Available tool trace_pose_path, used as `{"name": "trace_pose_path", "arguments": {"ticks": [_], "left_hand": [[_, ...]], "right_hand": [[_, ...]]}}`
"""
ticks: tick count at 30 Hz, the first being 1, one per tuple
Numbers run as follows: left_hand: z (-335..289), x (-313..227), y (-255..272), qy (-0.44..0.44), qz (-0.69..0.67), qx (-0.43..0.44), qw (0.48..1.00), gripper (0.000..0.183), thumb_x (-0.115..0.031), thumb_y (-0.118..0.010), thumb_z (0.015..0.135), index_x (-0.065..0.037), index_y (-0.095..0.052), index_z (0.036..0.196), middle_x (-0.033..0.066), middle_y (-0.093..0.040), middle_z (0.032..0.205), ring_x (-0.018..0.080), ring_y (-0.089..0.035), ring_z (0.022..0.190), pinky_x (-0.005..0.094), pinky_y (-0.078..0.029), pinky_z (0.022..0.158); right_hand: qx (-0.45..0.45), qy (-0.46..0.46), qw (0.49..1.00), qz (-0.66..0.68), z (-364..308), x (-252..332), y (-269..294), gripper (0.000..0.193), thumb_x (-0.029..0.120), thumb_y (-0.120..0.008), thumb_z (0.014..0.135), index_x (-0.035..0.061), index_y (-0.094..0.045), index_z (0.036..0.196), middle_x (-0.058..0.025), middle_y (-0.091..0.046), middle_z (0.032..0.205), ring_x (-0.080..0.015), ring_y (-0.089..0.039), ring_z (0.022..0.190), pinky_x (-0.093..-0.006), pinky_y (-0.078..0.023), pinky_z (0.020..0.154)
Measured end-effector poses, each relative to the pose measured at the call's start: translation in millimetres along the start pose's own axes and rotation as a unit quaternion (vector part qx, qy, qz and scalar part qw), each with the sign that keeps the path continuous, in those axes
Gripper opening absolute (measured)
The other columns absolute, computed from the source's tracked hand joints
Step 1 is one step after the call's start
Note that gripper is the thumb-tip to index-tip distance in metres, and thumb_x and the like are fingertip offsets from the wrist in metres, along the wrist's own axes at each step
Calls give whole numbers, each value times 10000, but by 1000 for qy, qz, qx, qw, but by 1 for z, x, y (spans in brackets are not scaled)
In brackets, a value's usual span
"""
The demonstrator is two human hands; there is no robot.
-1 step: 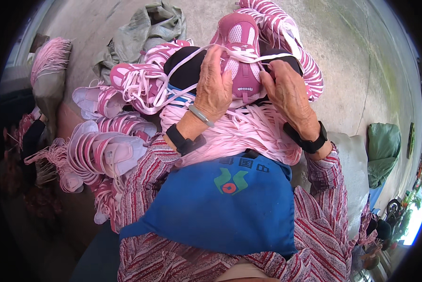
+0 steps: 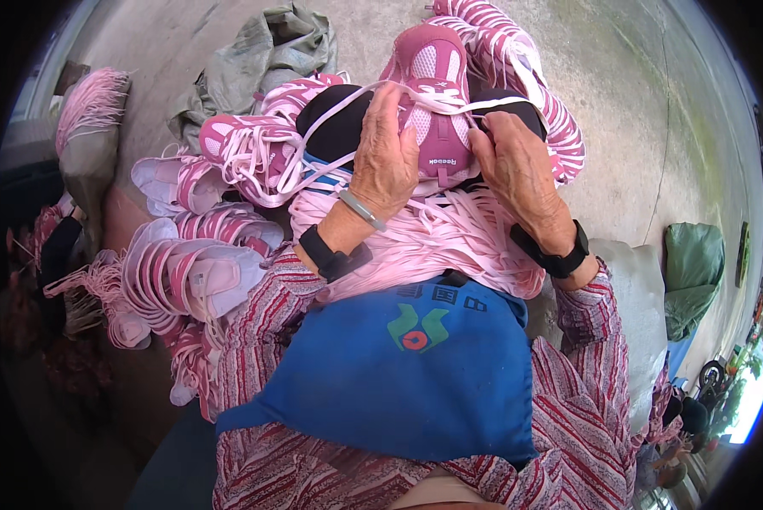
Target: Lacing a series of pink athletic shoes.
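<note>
A pink shoe upper (image 2: 437,72) with white mesh panels lies toe outward across my dark-clad knees. A pale pink shoelace (image 2: 347,100) crosses its front and loops out to the left. My left hand (image 2: 383,166) is closed at the upper's left edge, thumb against it and fingers partly hidden; the lace passes by the fingertips. At the right edge, my right hand (image 2: 517,161) pinches a strand of the lace between thumb and forefinger. Below both hands, a thick bundle of pale pink laces (image 2: 415,246) lies in my lap above a blue apron (image 2: 390,365).
Laced pink uppers (image 2: 254,149) and more stacked uppers (image 2: 199,272) lie to the left. A row of striped pink uppers (image 2: 551,127) curves along the right. A grey-green sack (image 2: 262,55) lies beyond, a lace-filled bag (image 2: 93,127) at far left, and a green bag (image 2: 692,276) at right.
</note>
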State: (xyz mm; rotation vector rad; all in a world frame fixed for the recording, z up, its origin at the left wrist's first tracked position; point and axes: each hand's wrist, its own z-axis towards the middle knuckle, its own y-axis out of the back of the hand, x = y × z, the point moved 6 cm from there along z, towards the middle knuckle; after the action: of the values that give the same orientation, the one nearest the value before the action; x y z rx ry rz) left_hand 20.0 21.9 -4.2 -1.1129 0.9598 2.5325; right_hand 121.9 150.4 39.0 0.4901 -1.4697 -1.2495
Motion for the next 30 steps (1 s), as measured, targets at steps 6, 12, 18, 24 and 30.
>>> {"name": "trace_pose_path", "arguments": {"ticks": [6,12,18,24,30], "left_hand": [[3,-8,5,0,24,-6,1000,467,-61,-465,890,59,-339,1324,275,-384,1343,416,-402,1248,436,-329,1049],[11,-18,12,-3,-72,-30,997,323,-15,-534,856,15,-447,1166,220,-461,1221,367,-483,1133,403,-396,977],[16,-26,6,24,-42,-33,998,165,-20,-713,740,-42,-588,844,134,-511,1134,283,-514,1069,353,-430,908],[11,-23,-6,-12,-7,-76,997,170,-7,-716,726,-69,-674,879,125,-520,1144,284,-529,1044,333,-450,874],[11,-31,-8,-63,44,-80,994,172,-60,-712,743,-67,-689,913,138,-500,1188,297,-510,1085,356,-441,898]], "right_hand": [[-41,44,996,72,9,3,0,148,60,-515,897,-25,-586,995,-220,-618,925,-393,-606,853,-392,-488,704],[-35,30,994,99,18,-1,-4,116,67,-511,849,-26,-579,860,-221,-593,770,-414,-584,751,-463,-467,666],[8,15,1000,-12,-1,14,-7,204,141,-551,866,-45,-507,937,-238,-563,858,-398,-606,748,-435,-506,646],[47,67,995,-54,9,12,-17,267,23,-557,770,-70,-463,1002,-260,-550,899,-420,-608,784,-443,-524,665],[72,113,991,25,8,5,-7,240,24,-502,808,-34,-511,1041,-238,-571,951,-411,-577,868,-447,-475,740]]}}
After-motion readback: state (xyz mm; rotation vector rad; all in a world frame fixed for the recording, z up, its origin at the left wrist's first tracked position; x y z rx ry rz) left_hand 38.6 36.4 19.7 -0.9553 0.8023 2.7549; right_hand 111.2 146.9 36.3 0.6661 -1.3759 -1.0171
